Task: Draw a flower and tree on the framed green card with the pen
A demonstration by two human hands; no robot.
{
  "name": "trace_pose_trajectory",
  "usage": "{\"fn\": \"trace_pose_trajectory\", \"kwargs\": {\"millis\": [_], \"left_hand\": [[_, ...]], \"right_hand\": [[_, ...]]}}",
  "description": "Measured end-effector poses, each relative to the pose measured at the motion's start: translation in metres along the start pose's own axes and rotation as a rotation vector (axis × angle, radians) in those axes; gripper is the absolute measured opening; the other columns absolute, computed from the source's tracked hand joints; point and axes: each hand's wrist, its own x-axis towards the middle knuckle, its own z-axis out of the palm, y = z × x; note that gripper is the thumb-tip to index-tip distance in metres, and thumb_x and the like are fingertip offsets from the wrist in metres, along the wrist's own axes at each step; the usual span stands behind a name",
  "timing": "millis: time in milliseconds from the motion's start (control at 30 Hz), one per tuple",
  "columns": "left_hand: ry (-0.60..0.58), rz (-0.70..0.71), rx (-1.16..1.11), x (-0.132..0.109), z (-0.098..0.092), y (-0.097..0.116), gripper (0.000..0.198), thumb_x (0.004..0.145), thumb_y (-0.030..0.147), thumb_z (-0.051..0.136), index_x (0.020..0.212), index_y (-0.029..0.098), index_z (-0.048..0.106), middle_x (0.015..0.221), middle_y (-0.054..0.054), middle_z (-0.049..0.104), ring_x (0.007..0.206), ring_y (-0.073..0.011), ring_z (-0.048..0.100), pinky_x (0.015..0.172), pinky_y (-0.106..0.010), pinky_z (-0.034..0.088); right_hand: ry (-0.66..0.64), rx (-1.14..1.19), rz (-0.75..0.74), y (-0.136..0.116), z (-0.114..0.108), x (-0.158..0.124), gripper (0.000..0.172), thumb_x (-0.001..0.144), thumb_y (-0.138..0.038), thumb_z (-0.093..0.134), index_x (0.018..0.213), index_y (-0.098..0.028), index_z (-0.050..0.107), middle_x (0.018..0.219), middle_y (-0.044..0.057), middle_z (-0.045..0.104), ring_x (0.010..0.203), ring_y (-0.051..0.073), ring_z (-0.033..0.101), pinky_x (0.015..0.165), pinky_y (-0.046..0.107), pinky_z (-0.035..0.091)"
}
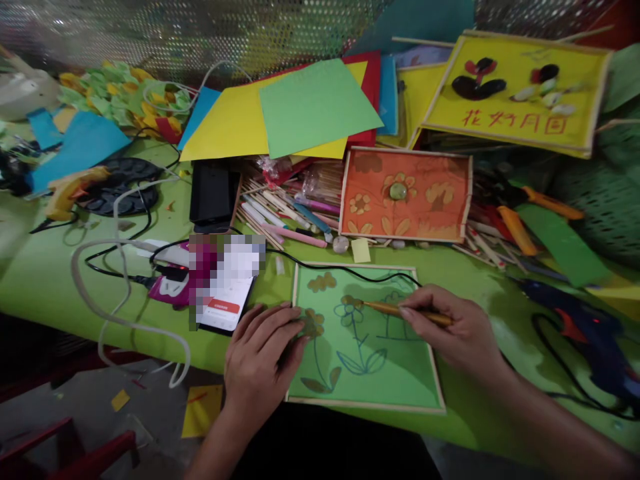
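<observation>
My right hand (460,330) grips a slim gold pen (383,307), its tip on the top petals of the middle flower drawing (349,312). That drawing is in blue outline on a green sheet (407,380) framed with thin wooden strips. My left hand (263,357) lies flat with fingers stretched, fingertips over the sheet's left edge beside a gold-coloured flower (313,323). A gold cloud shape (322,283) sits at the top left. Part of another blue outline at right is behind the pen and my right hand. A black cable crosses the sheet's top edge.
Left of the sheet lie a phone (235,303) and a purple power strip (173,283). Behind are an orange framed picture (360,220), loose sticks and pens (287,207), and coloured paper (320,103). A blue glue gun (583,327) rests at right, a yellow one (75,190) at left.
</observation>
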Motion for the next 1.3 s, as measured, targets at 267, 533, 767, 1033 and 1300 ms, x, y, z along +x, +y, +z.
{"fn": "trace_pose_trajectory", "kwargs": {"millis": [267,533,767,1033,1300], "left_hand": [[-0.001,0.0,0.001,-0.0002,0.0011,-0.0002,0.018,0.091,0.013,0.068,0.106,0.023,0.069,0.114,-0.003,0.077,0.11,-0.0218,0.071,0.106,-0.044,0.048],[0.002,-0.003,-0.003,-0.0009,0.0001,-0.0006,0.018,0.091,0.013,0.068,0.106,0.023,0.07,0.114,-0.003,0.077,0.109,-0.0215,0.071,0.106,-0.045,0.048],[0.0,-0.008,-0.005,-0.0015,-0.0002,0.0,0.019,0.091,0.012,0.068,0.107,0.024,0.069,0.115,-0.003,0.077,0.11,-0.0215,0.07,0.106,-0.045,0.048],[-0.006,0.002,-0.001,0.001,0.0009,-0.0002,0.019,0.091,0.012,0.068,0.107,0.023,0.069,0.115,-0.003,0.076,0.11,-0.0216,0.07,0.106,-0.045,0.048],[-0.004,0.0,0.001,-0.0011,-0.0001,-0.0002,0.017,0.092,0.014,0.068,0.106,0.023,0.069,0.115,-0.003,0.077,0.109,-0.0214,0.071,0.105,-0.045,0.048]], "right_hand": [[-0.085,-0.025,-0.048,0.0027,-0.0048,0.0006,0.01,0.087,-0.023,0.065,0.078,-0.022,0.069,0.067,0.0,0.066,0.056,0.014,0.058,0.052,0.023,0.045],[-0.082,-0.045,-0.082,0.0044,-0.0032,0.0013,0.009,0.088,-0.022,0.065,0.08,-0.022,0.068,0.067,-0.001,0.066,0.056,0.013,0.059,0.053,0.022,0.045],[-0.074,-0.044,-0.081,0.0033,-0.0023,0.0011,0.009,0.088,-0.021,0.064,0.08,-0.022,0.068,0.067,-0.001,0.065,0.055,0.013,0.057,0.053,0.022,0.045],[-0.085,-0.048,-0.092,0.0035,-0.0035,0.0011,0.01,0.089,-0.021,0.064,0.08,-0.022,0.068,0.068,-0.001,0.066,0.057,0.013,0.059,0.054,0.022,0.046],[-0.111,-0.034,-0.094,0.0026,-0.0017,0.0027,0.007,0.089,-0.022,0.066,0.084,-0.022,0.07,0.07,0.0,0.068,0.058,0.013,0.061,0.054,0.022,0.047]]}}
